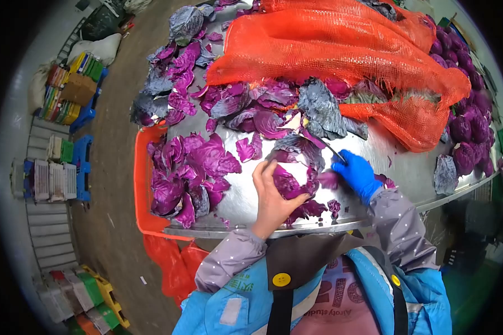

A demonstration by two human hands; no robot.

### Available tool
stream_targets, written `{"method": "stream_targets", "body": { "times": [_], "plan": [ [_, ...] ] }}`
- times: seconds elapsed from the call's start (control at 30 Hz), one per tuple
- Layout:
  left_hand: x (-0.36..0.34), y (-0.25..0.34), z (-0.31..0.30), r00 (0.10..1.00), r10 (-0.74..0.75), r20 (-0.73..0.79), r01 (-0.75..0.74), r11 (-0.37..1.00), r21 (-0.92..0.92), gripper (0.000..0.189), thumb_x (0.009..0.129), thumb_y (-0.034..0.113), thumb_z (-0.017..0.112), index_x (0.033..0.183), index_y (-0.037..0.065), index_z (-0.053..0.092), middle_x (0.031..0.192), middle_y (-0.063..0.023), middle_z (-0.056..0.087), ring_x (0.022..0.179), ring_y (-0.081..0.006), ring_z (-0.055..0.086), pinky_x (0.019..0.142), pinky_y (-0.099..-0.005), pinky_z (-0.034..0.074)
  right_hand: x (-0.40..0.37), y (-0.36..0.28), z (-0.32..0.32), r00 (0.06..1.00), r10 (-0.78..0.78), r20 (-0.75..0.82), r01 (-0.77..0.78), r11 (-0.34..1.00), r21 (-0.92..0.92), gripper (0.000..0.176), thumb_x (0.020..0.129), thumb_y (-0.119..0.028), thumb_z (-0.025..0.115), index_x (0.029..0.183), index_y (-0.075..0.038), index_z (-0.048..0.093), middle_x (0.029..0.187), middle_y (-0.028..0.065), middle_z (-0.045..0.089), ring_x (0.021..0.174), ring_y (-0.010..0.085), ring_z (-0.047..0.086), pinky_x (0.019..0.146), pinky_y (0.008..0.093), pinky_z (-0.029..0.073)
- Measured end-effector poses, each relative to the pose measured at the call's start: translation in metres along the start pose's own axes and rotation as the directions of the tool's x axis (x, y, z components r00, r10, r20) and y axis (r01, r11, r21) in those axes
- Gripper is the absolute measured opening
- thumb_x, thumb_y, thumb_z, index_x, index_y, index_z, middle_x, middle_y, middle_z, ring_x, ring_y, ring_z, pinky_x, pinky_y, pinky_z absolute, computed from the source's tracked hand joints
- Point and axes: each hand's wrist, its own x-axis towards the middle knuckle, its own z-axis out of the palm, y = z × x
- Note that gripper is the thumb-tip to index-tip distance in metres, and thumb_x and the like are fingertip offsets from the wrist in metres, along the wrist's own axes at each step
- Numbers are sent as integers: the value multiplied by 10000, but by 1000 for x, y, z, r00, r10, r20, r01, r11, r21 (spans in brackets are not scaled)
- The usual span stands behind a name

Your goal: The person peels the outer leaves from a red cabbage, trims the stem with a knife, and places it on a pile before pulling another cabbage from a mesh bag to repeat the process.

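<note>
Bare left hand (276, 196) is clamped on a purple cabbage (285, 184), fingers on one side and thumb on the other, near the front edge of the metal desk (399, 174). Gloved in blue, the right hand (356, 172) is closed around a thin, dark knife-like tool (335, 152), just beside the cabbage. Loose leaves (209, 156) lie heaped to the left, by an orange crate (142, 195); a red mesh sack (330, 50) spreads beyond, and whole heads (479, 129) pile up at far right.
</note>
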Motion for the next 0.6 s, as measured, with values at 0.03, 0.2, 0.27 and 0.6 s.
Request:
{"method": "stream_targets", "body": {
  "times": [0.03, 0.2, 0.27, 0.6],
  "plan": [
    [0, 3, 2, 1000, 21, 20, -21, 1000, -10, 957, 573, 218, 849, 1309, 0, 279, 1296, -219, 277, 1235, -370, 310, 1038, -441, 299, -1, -13, -8, 999, -10, -41, 8, 999, -37, 413, 832, -294, 614, 1191, -108, 529, 1030, 150, 629, 903, 338, 618, 778, 408, 485],
    [8, 3, 5, 1000, 11, 18, -10, 1000, -27, 966, 562, 209, 845, 1329, 28, 288, 1363, -199, 307, 1273, -351, 317, 1062, -433, 280, -19, -80, -34, 917, -394, -60, 397, 890, 226, 409, 924, -157, 499, 1331, -137, 463, 1209, 162, 514, 1087, 326, 539, 929, 374, 427],
    [11, 9, 3, 999, 3, 47, -4, 1000, 11, 960, 561, 213, 843, 1334, 36, 303, 1359, -198, 311, 1271, -354, 316, 1061, -433, 282, -20, -80, -16, 936, -353, -6, 346, 914, 211, 417, 920, -146, 500, 1335, -163, 461, 1195, 153, 512, 1048, 326, 552, 902, 368, 445],
    [19, 10, 10, 998, -42, 36, 40, 998, 55, 896, 557, 250, 825, 1311, 58, 382, 1305, -195, 337, 1205, -382, 327, 1026, -469, 268, 24, -78, -10, 941, -325, 94, 330, 943, -50, 428, 904, -210, 456, 1332, -211, 438, 1069, 174, 595, 881, 321, 615, 716, 422, 495]
  ]
}}
